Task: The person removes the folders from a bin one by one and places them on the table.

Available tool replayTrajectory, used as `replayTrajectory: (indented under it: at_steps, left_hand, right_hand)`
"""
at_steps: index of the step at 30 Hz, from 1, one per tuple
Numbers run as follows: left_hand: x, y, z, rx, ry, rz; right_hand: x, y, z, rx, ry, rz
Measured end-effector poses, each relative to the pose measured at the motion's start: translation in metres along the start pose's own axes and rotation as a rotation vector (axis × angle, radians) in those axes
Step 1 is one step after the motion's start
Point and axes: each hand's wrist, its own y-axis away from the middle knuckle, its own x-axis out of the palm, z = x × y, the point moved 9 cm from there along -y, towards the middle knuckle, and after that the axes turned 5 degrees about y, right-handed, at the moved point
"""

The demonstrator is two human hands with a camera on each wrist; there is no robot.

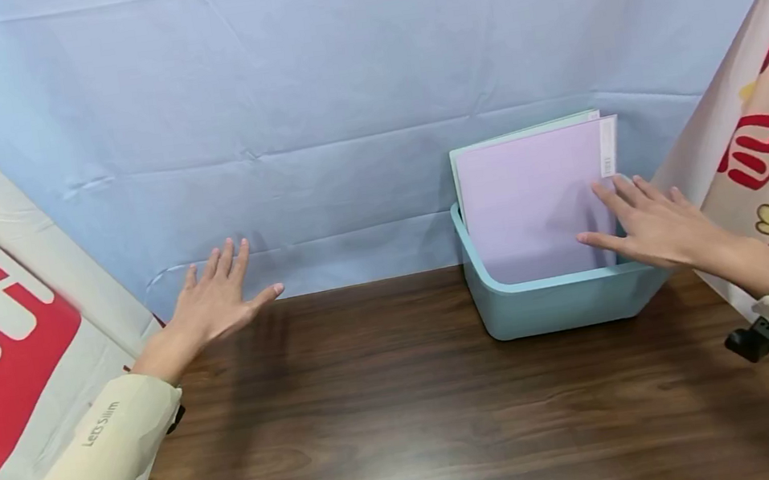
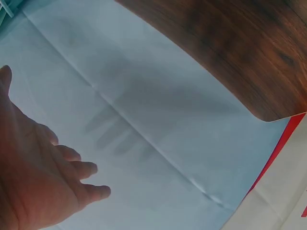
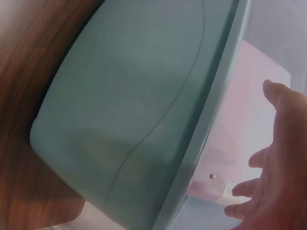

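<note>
your left hand [image 1: 214, 303], fingers spread, holds nothing above the table [image 1: 391, 401]; your right hand [image 1: 660, 228], also spread, empty, by the bin [image 1: 568, 305]. purple folder [image 1: 526, 205] and green folder [image 1: 559, 125] lean inside; a careless right swipe could topple them, a low wrist shove the bin.

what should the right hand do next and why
Probably pinch the lilac file folder's upper edge: the right hand is spread, holding nothing, close to that folder, which rises above the blue-green bin's rim, in front of the mint one.
</note>
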Motion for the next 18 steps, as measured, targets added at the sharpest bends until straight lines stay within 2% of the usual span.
replayTrajectory:
  at_steps: [7, 18]
  left_hand:
    - [0.003, -0.005, -0.006, 0.028, 0.002, -0.025]
    - [0.012, -0.011, -0.02, 0.067, 0.015, -0.018]
  right_hand:
    - [0.003, 0.001, -0.01, -0.004, -0.003, 0.001]
    - [0.007, 0.001, -0.031, -0.009, -0.013, -0.019]
